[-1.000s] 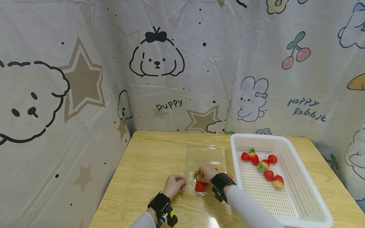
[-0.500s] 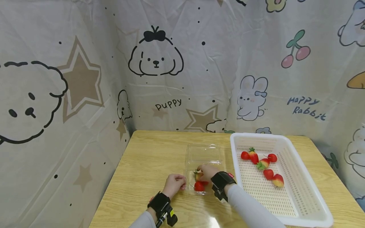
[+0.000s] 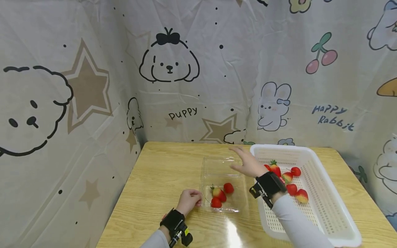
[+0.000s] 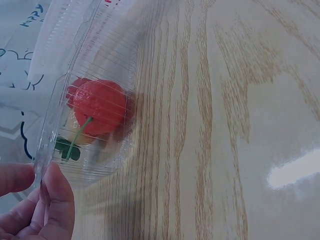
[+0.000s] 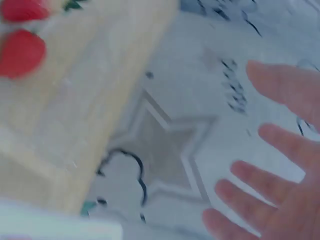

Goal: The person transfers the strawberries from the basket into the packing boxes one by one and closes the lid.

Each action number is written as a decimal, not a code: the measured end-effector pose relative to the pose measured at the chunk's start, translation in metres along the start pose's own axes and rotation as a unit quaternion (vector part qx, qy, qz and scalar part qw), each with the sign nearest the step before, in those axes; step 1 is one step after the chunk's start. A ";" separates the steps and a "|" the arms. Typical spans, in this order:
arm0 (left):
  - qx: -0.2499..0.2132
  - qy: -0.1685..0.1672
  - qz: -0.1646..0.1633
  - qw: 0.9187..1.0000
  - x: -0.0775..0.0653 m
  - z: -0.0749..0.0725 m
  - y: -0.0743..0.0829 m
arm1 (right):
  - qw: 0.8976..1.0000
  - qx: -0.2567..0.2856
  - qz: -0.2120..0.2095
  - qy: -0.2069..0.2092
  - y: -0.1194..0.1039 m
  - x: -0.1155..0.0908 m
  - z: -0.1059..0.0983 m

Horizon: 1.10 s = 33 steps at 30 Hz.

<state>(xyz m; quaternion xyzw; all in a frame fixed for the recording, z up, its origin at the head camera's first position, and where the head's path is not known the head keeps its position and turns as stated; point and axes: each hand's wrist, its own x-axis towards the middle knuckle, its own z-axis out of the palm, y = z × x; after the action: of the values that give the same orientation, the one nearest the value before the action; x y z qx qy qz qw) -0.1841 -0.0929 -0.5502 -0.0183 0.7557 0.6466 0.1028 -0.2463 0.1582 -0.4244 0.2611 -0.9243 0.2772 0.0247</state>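
Pinching the left edge of the clear container [image 3: 242, 193] between thumb and finger, the left hand [image 3: 188, 202] is what steadies it on the surface [image 3: 167, 165]. The right hand [image 3: 249, 166], fingers spread and holding nothing, hangs between the container's folded-back lid [image 3: 218, 167] and the white basket [image 3: 327, 201].

The likeliest mishap is the container sliding or tipping: it seems light, and a loosened left pinch or a knock would probably be enough. Squeezing too hard could bow the thin wall. The right hand's outstretched fingers might also snag the lid, since they overlap its edge from above.

The container is see-through and glossy, with fine ribs along the wall beside the left hand. Inside, right of that hand, are 3 fruits: a red-and-yellow strawberry [image 3: 218, 194] with green leaves, a stemmed red fruit [image 3: 216, 202] and a round red fruit [image 3: 228, 188]. Below the right hand's wrist, the basket holds 6 more, partly hidden.
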 end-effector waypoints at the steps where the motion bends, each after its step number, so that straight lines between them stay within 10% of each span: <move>1: 0.001 0.000 0.002 1.000 0.000 0.000 0.000 | 1.000 -0.002 0.006 0.021 0.004 -0.002 -0.007; 12: 0.000 -0.008 -0.004 1.000 0.000 0.000 0.002 | 0.980 0.014 0.166 0.110 0.066 -0.045 -0.060; 21: 0.006 -0.003 -0.006 1.000 0.000 0.000 0.001 | 0.949 0.042 0.278 0.140 0.117 -0.080 -0.048; 33: 0.009 0.000 -0.012 1.000 0.000 -0.001 0.001 | 0.918 0.032 0.395 0.015 0.151 -0.110 -0.014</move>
<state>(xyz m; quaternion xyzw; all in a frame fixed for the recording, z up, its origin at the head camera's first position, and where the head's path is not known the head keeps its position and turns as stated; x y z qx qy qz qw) -0.1842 -0.0932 -0.5487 -0.0265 0.7612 0.6383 0.1113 -0.2275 0.3244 -0.5092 -0.1293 -0.9423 0.2980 -0.0812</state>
